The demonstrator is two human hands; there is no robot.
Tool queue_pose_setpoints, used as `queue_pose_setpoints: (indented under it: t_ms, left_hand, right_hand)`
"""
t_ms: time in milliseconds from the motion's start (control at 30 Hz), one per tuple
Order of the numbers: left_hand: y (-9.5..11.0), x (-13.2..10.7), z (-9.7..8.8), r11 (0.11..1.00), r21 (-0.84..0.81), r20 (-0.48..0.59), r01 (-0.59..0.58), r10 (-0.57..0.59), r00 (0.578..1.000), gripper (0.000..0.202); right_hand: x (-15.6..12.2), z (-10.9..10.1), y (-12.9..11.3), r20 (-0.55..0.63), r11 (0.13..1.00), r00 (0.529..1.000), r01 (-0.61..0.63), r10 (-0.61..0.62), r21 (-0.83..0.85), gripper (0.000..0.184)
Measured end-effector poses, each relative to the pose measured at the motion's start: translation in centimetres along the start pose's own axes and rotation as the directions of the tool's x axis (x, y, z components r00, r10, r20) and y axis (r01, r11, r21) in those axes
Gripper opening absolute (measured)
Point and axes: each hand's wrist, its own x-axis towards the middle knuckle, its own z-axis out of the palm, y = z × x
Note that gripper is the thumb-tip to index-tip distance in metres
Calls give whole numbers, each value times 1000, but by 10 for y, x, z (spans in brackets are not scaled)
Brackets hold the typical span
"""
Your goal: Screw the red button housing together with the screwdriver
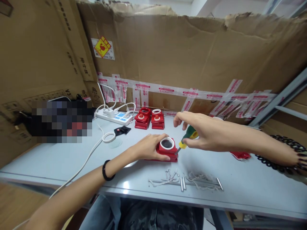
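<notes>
My left hand (pixel 150 147) grips a red plastic device (pixel 173 157) from its left side, holding it against the table. On top of the device is a white ring (pixel 167 143) around a dark round centre. My right hand (pixel 199 129) holds a screwdriver (pixel 183 144) with a green and yellow handle, some of its fingers lifted off the handle. The screwdriver is tilted, and its tip meets a screw at the device's right corner. In front of the device lie several loose screws (pixel 169 174), short metal pins (pixel 182 184) and white strings (pixel 201 179).
Two similar red devices (pixel 142 118) stand at the back, beside a white power strip (pixel 115 116) with plugged-in cables. A coiled white cable (pixel 108 137) and a small black pouch (pixel 122 130) lie to the left. Cardboard walls (pixel 168 54) enclose the table's back and left.
</notes>
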Motion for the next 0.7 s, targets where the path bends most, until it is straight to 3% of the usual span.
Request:
queue_pose_setpoints:
  t_ms: [167,333,400,533,700]
  left_hand:
    - [0,-1,0,999,25,6,24,-24,1000,68]
    - [-1,-1,0,1000,15,1,-3,3,1000,66]
    - [-2,0,0,1000,16,-1,-5,5,1000,65]
    - [-1,0,0,999,32,0,2,-2,1000,67]
    - [0,0,1,1000,5,-1,12,-12,1000,66]
  right_hand:
    - [3,5,2,-58,973,978,-204,199,-104,31]
    - [0,-1,2,33,1000,999,-24,24,-1,33]
    - [0,-1,1,25,999,999,-39,40,-31,28]
    - [2,2,1,-51,978,981,-193,189,-85,26]
    - [-1,-1,2,7,999,999,-44,44,4,27]
